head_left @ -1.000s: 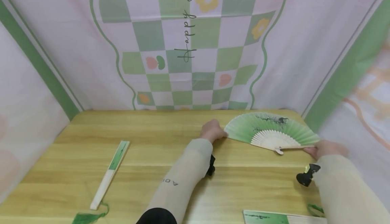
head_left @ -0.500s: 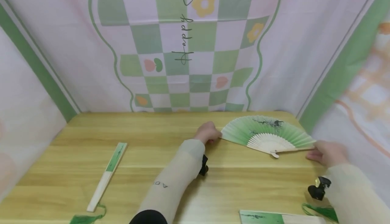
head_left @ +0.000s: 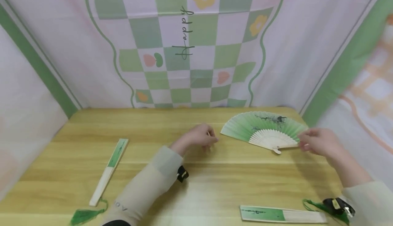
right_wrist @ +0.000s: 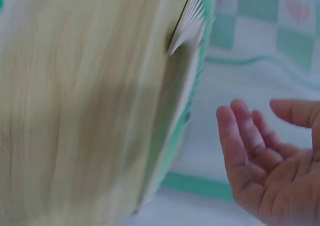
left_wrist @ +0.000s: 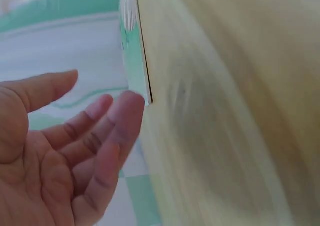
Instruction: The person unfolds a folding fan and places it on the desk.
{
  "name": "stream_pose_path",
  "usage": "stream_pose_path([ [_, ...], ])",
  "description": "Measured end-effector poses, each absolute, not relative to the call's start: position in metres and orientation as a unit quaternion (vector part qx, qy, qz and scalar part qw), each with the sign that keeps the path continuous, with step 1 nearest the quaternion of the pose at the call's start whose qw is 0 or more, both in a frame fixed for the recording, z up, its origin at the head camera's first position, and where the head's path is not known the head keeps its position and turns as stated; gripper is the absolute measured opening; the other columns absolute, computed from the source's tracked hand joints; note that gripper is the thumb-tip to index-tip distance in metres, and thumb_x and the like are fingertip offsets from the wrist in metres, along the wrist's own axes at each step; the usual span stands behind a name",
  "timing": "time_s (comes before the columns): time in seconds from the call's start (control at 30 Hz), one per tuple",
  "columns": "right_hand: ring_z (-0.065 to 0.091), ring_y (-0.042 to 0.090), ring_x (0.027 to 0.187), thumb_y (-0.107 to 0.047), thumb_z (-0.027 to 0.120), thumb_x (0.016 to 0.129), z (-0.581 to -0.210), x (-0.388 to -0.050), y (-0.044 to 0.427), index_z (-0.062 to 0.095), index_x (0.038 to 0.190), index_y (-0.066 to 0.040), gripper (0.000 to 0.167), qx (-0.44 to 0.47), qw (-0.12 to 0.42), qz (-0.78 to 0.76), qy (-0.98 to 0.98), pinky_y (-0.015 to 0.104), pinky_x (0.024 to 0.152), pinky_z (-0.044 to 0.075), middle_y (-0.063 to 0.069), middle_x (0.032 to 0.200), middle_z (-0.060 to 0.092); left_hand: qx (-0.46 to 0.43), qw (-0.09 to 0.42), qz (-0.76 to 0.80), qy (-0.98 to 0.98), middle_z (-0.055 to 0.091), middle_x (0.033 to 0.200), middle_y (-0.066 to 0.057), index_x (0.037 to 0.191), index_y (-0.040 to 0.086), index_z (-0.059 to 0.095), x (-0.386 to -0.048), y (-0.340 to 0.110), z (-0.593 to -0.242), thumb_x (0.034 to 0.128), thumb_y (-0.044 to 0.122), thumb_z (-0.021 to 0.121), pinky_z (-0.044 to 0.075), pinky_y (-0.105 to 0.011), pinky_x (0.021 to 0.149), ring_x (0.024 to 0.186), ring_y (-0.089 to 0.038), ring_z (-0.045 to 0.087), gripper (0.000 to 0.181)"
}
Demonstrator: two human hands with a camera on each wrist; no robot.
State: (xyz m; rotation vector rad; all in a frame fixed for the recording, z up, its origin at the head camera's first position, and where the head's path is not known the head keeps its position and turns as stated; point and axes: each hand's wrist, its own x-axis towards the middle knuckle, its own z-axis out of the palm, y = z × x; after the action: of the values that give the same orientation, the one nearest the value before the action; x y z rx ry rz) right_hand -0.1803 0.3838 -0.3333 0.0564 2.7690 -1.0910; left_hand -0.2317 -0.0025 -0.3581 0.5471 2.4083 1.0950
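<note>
An unfolded green-and-white hand fan (head_left: 267,128) with a dark printed motif lies at the back right of the table. Just left of its left edge is my left hand (head_left: 199,136), holding nothing; the left wrist view shows its fingers (left_wrist: 97,171) loosely bent and the thumb apart. My right hand (head_left: 319,142) is at the fan's right end and hides that part in the head view. From the right wrist, the fan (right_wrist: 172,141) appears apart from the fingers (right_wrist: 235,141), which are relaxed with nothing between them.
A folded fan (head_left: 109,171) with a green tassel (head_left: 87,215) lies on the left of the wooden table (head_left: 215,185). Another folded fan (head_left: 282,215) lies at the front right, its tassel partly behind the right wrist's black camera mount (head_left: 337,207). A patterned curtain (head_left: 190,65) hangs behind.
Both hands have let go of the unfolded fan. The left hand has drawn back leftward from its edge, and the right has lifted off its right end. The fan stays spread.
</note>
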Motion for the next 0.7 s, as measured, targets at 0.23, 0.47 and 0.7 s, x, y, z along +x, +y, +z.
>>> stream_pose_path([
  [0.23, 0.067, 0.012, 0.074, -0.023, 0.055, 0.102, -0.329, -0.153, 0.346, 0.060, 0.117, 0.006, 0.033, -0.094, 0.066, -0.279, 0.953, 0.029, 0.066, 0.054, 0.013, 0.097, 0.073, 0.233, 0.256, 0.440, 0.828, 0.071, 0.085, -0.019, 0.097, 0.001, 0.067, -0.192, -0.027, -0.361, 0.0974, 0.016, 0.063, 0.060, -0.041, 0.073, 0.075, -0.035, 0.071, 0.016],
  [0.47, 0.056, -0.006, 0.075, -0.015, 0.069, 0.093, -0.348, -0.126, 0.326, 0.067, 0.105, -0.004, 0.017, -0.215, 0.046, -0.241, 0.945, 0.022, 0.064, 0.051, -0.006, 0.090, 0.068, 0.215, 0.303, 0.535, 0.758, 0.073, 0.091, -0.022, 0.106, -0.005, 0.064, -0.155, -0.041, -0.372, 0.0985, 0.012, 0.059, 0.061, -0.041, 0.073, 0.076, -0.035, 0.072, 0.019],
  [0.7, 0.052, -0.008, 0.079, -0.033, 0.075, 0.086, -0.367, -0.103, 0.312, 0.066, 0.106, -0.012, 0.031, -0.308, 0.108, -0.188, 0.926, 0.024, 0.063, 0.050, -0.018, 0.090, 0.062, 0.202, 0.327, 0.541, 0.748, 0.073, 0.090, -0.021, 0.104, -0.004, 0.065, -0.134, -0.043, -0.377, 0.0964, 0.010, 0.060, 0.060, -0.037, 0.065, 0.074, -0.033, 0.073, 0.016],
])
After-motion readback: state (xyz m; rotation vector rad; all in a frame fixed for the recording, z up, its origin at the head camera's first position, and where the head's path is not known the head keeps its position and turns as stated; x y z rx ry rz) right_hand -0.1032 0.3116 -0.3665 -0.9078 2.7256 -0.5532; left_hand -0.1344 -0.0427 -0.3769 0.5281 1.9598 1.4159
